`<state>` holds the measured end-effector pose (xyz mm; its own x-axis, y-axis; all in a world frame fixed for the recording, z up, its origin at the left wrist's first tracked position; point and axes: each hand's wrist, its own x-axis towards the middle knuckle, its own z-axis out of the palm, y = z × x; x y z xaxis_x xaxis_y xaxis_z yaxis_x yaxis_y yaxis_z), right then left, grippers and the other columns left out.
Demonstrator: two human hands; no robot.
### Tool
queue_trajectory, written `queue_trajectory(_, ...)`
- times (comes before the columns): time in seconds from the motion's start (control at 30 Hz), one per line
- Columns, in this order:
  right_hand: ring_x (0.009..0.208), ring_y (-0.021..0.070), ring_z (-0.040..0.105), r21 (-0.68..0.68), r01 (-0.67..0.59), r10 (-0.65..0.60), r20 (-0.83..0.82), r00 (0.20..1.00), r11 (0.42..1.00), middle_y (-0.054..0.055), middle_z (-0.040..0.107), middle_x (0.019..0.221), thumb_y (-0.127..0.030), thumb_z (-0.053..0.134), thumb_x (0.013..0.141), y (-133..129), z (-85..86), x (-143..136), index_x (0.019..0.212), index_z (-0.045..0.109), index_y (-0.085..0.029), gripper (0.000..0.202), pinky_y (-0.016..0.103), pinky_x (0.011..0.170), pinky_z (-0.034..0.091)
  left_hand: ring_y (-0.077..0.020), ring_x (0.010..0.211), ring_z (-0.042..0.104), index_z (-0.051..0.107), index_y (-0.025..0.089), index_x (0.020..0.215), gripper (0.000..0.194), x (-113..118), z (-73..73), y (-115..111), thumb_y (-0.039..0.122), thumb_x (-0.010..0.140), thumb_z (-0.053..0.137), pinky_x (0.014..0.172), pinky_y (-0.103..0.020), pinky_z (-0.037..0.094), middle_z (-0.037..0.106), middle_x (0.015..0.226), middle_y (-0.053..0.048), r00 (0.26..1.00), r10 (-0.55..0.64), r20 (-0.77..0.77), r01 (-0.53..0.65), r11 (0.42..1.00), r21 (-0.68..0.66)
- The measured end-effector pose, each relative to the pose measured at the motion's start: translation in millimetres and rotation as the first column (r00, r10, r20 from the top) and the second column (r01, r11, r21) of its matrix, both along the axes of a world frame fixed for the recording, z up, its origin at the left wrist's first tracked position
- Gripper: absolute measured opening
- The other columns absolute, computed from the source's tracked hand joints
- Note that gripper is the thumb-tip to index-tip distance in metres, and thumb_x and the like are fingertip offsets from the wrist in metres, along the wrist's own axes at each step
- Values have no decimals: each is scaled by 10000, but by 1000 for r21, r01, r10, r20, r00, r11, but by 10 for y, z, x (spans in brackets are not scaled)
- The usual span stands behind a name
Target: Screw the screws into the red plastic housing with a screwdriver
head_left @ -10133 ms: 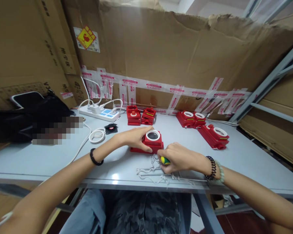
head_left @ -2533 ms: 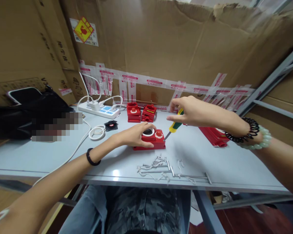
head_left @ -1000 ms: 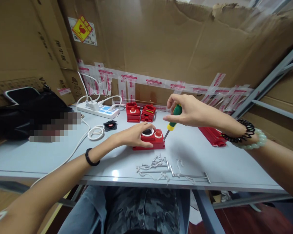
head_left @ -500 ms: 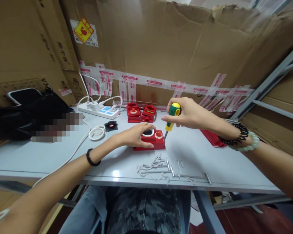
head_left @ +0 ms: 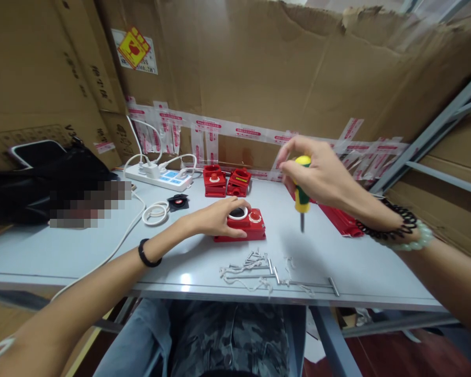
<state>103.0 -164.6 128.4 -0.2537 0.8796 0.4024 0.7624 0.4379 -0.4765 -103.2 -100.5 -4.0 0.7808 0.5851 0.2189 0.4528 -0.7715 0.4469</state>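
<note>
My left hand (head_left: pixel 220 217) grips the left part of a red box (head_left: pixel 255 228), fingers over the top and thumb along its front side. A white-rimmed round opening (head_left: pixel 238 212) and a red knob on a pale ring show on the box's top. Closed around a yellow-and-green screwdriver (head_left: pixel 302 201), my right hand (head_left: pixel 314 170) hovers to the right of the box. The screwdriver points down, its tip apart from both box and table. In front of the box lie several metal screws (head_left: pixel 255 257), T-shaped metal rods (head_left: pixel 277 275) and pieces of white string.
Two more red housings (head_left: pixel 215 181) stand at the back, near a white power strip (head_left: pixel 160 177) with plugged-in cables. Another red part (head_left: pixel 341 220) lies at right, partly behind my right forearm. At left are a black bag (head_left: pixel 35 183) and a phone (head_left: pixel 39 153). Cardboard walls the back.
My right hand has lifted the screwdriver off the box's right end and carried it to the right. The left hand and the box have stayed in place.
</note>
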Motion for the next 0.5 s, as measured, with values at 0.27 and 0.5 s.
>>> queue_trajectory(0.27, 563, 163, 544, -269, 78, 98, 584, 806, 960, 92, 644, 627, -515, 523, 804, 129, -764, 23, 663, 625, -153, 401, 278, 522, 315, -250, 1088, 533, 482, 227, 1206, 562, 6, 2, 0, 461, 738, 688, 924, -354, 426, 550, 1195, -79, 1000, -17, 10, 17, 1000, 14)
queue_trajectory(0.5, 652, 190, 604, -271, 28, 148, 605, 783, 962, 131, 690, 734, -334, 406, 873, 206, -879, 59, 731, 635, -154, 324, 279, 549, 314, -254, 1096, 530, 467, 223, 1206, 555, 13, 12, -3, 467, 750, 668, 925, -364, 423, 546, 1202, -85, 1000, -6, -10, 6, 1000, 13)
